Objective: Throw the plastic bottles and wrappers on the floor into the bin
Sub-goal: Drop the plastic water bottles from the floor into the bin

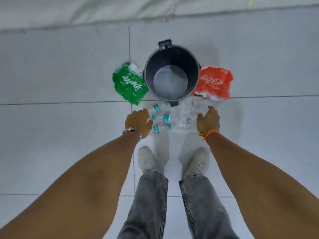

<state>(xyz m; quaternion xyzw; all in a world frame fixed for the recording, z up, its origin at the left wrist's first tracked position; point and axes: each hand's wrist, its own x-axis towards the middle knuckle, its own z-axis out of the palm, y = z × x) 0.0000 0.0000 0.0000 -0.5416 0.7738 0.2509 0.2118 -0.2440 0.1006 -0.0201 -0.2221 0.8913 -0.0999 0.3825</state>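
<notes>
A dark grey bin (195, 66) stands open on the white tiled floor, with nothing inside. A green Sprite wrapper (128, 83) lies at its left and a red Coca-Cola wrapper (214, 83) at its right. Three small clear bottles with teal labels lie in front of the bin: one (159, 107) nearest it, one (165, 118) in the middle, one (159, 128) closest to me. A crumpled clear plastic wrapper (187, 118) lies to their right. My left hand (139, 121) hovers open beside the bottles. My right hand (208, 119) is open at the clear wrapper's right edge.
My two feet in pale shoes (146, 159) stand just behind the bottles. A pale wall or cloth edge (103, 12) runs along the far side of the floor behind the bin.
</notes>
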